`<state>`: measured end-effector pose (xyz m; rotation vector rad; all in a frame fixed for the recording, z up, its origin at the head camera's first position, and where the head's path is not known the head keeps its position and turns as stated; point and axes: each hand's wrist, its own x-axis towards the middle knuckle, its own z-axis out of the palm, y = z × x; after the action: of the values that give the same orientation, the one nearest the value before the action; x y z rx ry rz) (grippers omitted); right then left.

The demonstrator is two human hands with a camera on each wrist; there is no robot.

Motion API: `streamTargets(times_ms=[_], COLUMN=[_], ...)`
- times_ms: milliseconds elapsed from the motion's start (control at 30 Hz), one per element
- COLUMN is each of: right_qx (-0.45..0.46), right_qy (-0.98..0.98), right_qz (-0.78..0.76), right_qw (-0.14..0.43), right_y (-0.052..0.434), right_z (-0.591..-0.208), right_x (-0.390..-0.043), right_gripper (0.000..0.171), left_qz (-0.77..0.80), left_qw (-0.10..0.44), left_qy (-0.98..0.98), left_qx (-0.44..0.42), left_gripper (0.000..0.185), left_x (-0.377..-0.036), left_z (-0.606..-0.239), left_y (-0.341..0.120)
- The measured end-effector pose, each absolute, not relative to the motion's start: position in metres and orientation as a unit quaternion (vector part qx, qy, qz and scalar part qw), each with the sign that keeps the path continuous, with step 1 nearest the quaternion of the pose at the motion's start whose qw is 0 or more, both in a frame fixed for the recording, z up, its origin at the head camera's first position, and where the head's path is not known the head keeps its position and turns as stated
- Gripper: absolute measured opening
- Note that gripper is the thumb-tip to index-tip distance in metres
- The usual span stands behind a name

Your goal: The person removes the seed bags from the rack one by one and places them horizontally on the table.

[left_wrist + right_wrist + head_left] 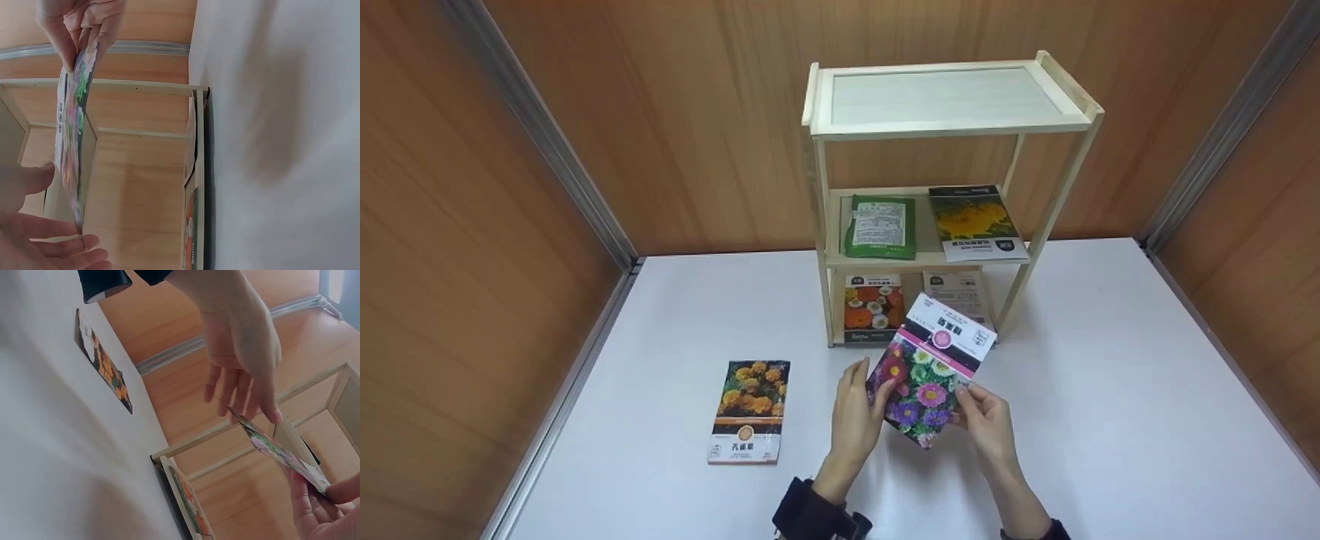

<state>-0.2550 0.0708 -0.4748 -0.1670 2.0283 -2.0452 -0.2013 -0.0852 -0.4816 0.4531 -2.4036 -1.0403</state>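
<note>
A flower seed packet [919, 375] with pink, purple and white blooms is held up at a tilt in front of the shelf. My right hand [986, 424] pinches its right edge, thumb on the printed face; the right wrist view also shows this grip. At the packet's lower left edge is my left hand [856, 420], its fingers fairly straight. In the left wrist view, the packet's corner meets those fingers [67, 247], while the thumb stands apart from the face. Left of both hands, an orange-flower seed packet [748, 412] lies face up on the table.
Behind the hands stands a pale wooden shelf [945, 129]. Its middle tier bears a green packet [880, 227] and a yellow-flower packet [976, 223]. On the lowest tier are an orange-and-white-flower packet [874, 307] and a pale packet [956, 289]. Wood-grain panels [720, 150] enclose the white table [1125, 420].
</note>
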Motion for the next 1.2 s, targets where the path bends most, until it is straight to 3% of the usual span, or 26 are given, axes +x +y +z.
streamTargets(times_ms=[367,600,900,1200], right_qx=[-0.043,-0.044,-0.088,-0.132], right_qy=[0.715,0.707,0.666,0.689], right_qz=[-0.683,-0.688,-0.705,-0.671], right_qw=[0.143,0.160,0.227,0.240], right_y=[0.078,0.082,0.097,0.119], right_z=[-0.476,-0.479,-0.477,-0.469], right_x=[-0.266,-0.265,-0.274,-0.294], right_gripper=[0.027,0.028,0.040,0.046], left_qz=[-0.534,-0.636,-0.662,-0.642], left_qw=[0.225,0.216,0.140,0.046], left_qy=[-0.800,-0.725,-0.726,-0.764], left_qx=[0.159,0.151,0.122,0.054], left_gripper=[0.028,0.025,0.022,0.021], left_x=[-0.196,-0.194,-0.186,-0.175], left_z=[-0.491,-0.487,-0.462,-0.439], left_y=[-0.085,-0.091,-0.108,-0.132])
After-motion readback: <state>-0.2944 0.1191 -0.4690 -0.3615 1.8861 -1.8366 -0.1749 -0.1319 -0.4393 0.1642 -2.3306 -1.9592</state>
